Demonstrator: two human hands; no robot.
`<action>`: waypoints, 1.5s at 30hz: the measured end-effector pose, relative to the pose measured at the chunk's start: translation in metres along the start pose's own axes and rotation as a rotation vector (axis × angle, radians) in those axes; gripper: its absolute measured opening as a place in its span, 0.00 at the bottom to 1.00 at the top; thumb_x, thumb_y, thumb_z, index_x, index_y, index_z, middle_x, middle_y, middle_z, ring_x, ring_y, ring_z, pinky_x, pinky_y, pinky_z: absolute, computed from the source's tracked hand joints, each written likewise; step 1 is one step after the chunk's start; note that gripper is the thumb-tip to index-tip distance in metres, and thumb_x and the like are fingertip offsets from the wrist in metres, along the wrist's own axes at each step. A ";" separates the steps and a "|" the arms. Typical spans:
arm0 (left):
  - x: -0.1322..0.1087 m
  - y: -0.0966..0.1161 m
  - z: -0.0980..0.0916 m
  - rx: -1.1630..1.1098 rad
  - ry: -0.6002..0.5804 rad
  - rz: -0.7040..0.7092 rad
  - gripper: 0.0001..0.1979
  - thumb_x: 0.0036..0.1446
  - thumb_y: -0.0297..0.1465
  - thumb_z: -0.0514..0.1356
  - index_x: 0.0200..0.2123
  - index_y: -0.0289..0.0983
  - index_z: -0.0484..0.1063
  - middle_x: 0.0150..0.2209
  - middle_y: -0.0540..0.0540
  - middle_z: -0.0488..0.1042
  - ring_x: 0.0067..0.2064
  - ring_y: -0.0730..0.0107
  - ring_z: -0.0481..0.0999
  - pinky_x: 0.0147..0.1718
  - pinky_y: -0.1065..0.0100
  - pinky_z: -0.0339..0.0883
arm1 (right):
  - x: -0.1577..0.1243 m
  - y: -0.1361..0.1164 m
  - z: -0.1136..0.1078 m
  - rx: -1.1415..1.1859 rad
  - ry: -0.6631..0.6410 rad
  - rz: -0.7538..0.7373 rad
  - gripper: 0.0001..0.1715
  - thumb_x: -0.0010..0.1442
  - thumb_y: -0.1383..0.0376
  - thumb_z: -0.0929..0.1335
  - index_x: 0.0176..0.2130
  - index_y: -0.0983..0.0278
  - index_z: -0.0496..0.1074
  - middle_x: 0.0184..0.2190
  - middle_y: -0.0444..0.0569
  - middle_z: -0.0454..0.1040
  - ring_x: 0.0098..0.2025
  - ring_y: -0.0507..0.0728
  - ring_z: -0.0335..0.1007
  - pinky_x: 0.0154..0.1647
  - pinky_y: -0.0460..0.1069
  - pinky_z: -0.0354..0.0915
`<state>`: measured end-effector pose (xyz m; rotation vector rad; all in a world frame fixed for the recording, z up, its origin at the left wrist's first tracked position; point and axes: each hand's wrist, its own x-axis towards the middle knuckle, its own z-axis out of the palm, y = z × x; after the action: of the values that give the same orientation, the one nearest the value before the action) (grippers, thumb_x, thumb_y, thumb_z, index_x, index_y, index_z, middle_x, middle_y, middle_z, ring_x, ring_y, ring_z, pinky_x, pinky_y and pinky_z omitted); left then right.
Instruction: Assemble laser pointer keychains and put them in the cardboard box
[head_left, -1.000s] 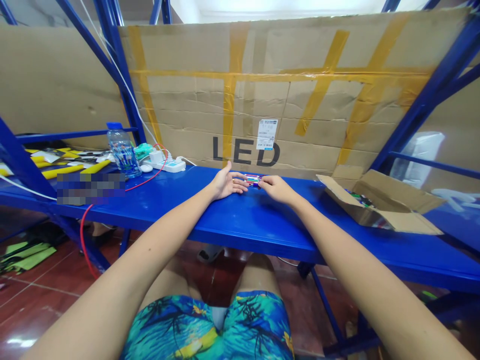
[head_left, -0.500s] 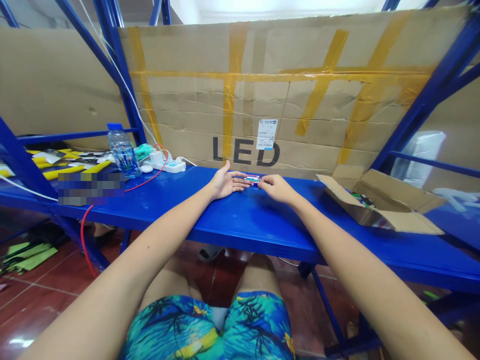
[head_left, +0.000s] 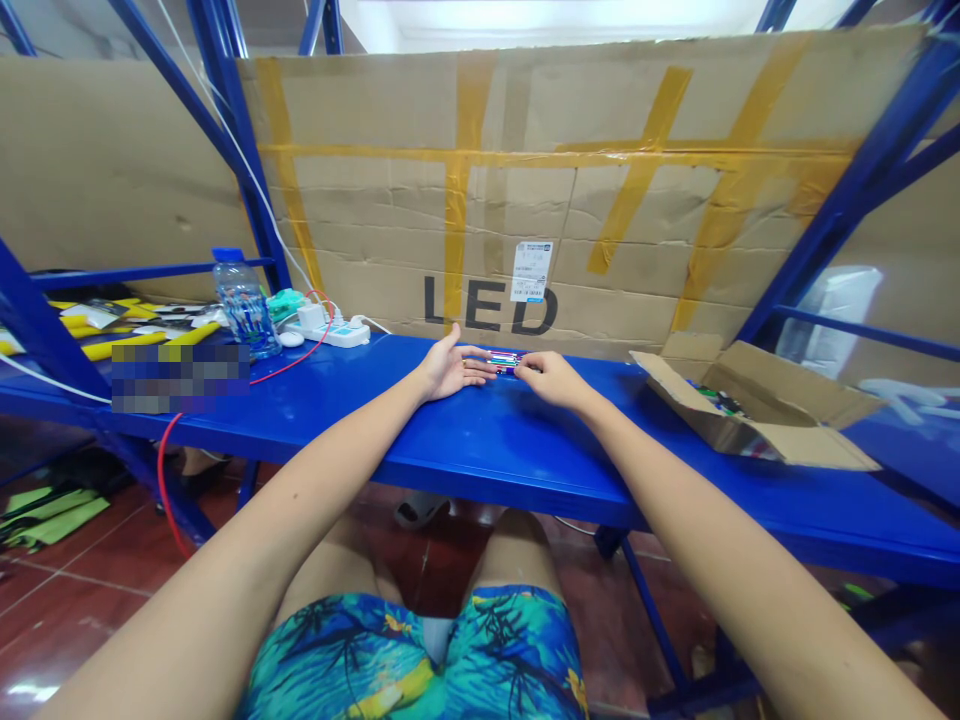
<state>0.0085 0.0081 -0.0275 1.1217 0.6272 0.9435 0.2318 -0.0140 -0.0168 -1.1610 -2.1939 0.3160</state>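
Note:
A small bundle of shiny, multicoloured rod-like pieces (head_left: 505, 363) lies sideways between my hands, over the blue table (head_left: 480, 450). Its exact kind is too small to make out. My right hand (head_left: 551, 380) pinches the bundle's right end between thumb and fingers, hiding that end. At the other side, my left hand (head_left: 448, 368) is open, its thumb pointing up and its fingers stretched toward the bundle. The left fingertips meet or nearly meet the bundle's left end; whether they touch it I cannot tell.
To the right, an open cardboard box (head_left: 750, 408) holds small colourful pieces. A water bottle (head_left: 246, 305), a white power strip (head_left: 337, 330) and a red cable (head_left: 163, 470) are on the left. Behind the table stands a large taped cardboard sheet (head_left: 375, 220).
Both hands stay nearly in place, with the bundle still between them. The bundle appears slightly turned, and the view has shifted a little.

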 end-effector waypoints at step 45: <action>0.070 -0.021 -0.025 0.756 0.529 0.158 0.02 0.53 0.26 0.60 0.28 0.36 0.70 0.26 0.46 0.73 0.24 0.71 0.70 0.26 0.69 0.64 | 0.122 0.089 0.036 -0.353 -0.085 0.119 0.18 0.66 0.65 0.65 0.49 0.67 0.80 0.50 0.58 0.79 0.51 0.62 0.74 0.52 0.49 0.63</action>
<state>0.0282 0.0781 -0.0532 1.6095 1.4216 1.1914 0.2167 0.1390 -0.0363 -1.4951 -2.3218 0.0246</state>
